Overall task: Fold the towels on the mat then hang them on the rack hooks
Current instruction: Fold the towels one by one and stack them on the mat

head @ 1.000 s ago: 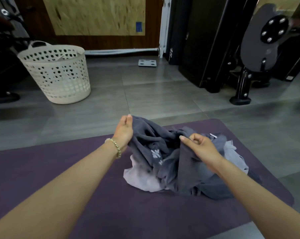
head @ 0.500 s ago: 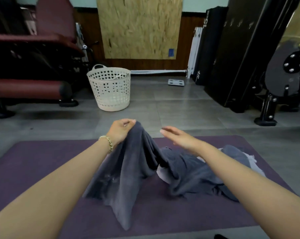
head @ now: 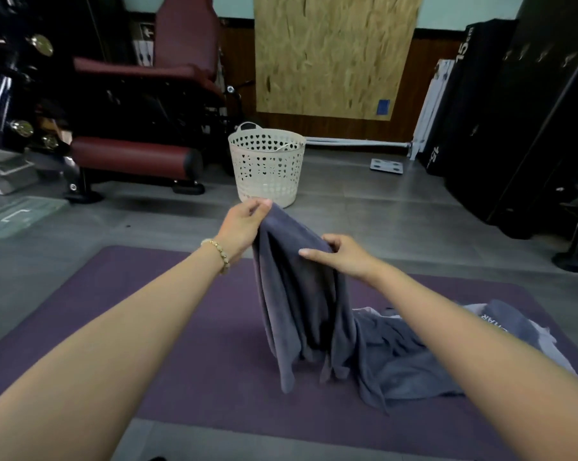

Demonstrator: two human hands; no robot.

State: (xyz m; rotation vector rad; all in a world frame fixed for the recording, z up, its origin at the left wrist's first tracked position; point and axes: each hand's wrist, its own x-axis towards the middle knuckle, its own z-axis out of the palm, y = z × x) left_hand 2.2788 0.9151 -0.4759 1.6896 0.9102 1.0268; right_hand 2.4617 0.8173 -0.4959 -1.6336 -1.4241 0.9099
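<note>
A dark grey towel (head: 297,304) hangs lifted above the purple mat (head: 141,324), its lower end trailing onto the mat. My left hand (head: 242,229) pinches its top corner at the highest point. My right hand (head: 342,256) grips the towel's upper edge a little lower and to the right. A heap of more towels (head: 500,331), dark grey and pale lilac, lies on the mat at the right, partly behind my right forearm. No rack hooks are plainly visible.
A white perforated laundry basket (head: 267,164) stands on the grey floor beyond the mat. A maroon gym bench (head: 138,154) is at the back left, black equipment (head: 520,128) at the right. A bathroom scale (head: 386,166) lies by the wall.
My left hand has raised the grey towel higher off the pile. My right hand, open half a second ago, now grips the towel's upper edge. The view has tilted up.
</note>
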